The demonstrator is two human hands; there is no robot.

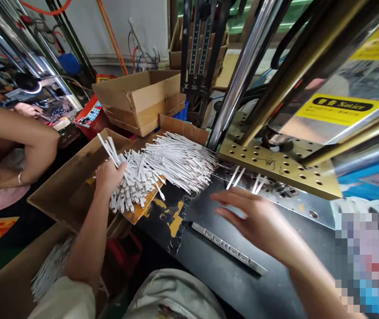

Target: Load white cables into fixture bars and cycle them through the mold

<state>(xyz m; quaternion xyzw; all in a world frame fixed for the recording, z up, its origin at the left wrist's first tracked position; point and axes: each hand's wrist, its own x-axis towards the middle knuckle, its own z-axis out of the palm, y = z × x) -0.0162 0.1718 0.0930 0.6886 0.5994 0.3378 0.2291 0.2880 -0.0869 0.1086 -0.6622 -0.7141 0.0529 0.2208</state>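
My left hand point(108, 175) is closed around a few thin white strips point(108, 148) that stick up from its fist, beside a big heap of the same white strips point(172, 161) spilling over a flattened cardboard sheet point(76, 177). My right hand point(249, 217) hovers over the dark machine table point(216, 261), slightly blurred, with several white strips point(246, 179) fanning out beyond its fingers toward the brass perforated plate point(275, 161). Whether the fingers pinch those strips is unclear.
A metal bar point(229, 248) lies on the table in front of my right hand. Chrome columns point(239, 71) of a press rise over the plate. Cardboard boxes point(139, 99) stand behind the heap. Another person's arm point(26, 137) reaches in at left. More strips fill a box point(48, 266) below.
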